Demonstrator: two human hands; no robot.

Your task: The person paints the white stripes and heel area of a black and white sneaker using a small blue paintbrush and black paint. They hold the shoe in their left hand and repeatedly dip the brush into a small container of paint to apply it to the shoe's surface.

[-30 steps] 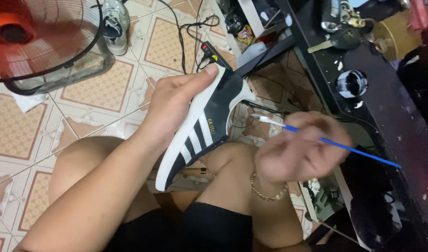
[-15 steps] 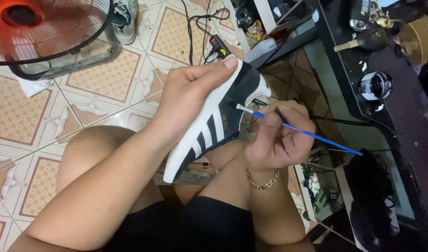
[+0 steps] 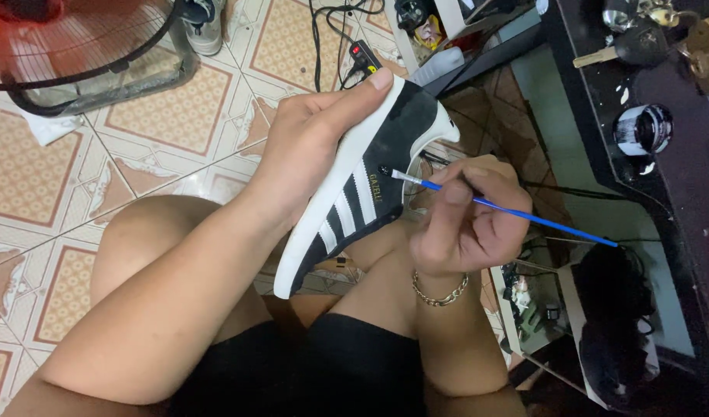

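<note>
Sneaker, black with three white stripes and a white sole, sits tilted above the person's knees, toe pointing up toward the dark surface. Left hand wraps around its sole side, fingers closed along the rim and thumb stretched to the toe. Right hand, a chain bracelet at the wrist, pinches a thin blue paintbrush between thumb and fingers; the pale bristle tip touches the shoe's side just by a small gold label beside the stripes. On the surface stands a small round jar, open, with a dark inside and white smears on its rim; what it holds cannot be told. Farther up the surface lies a key. On the tiled floor stand a fan and a power strip with cables.
</note>
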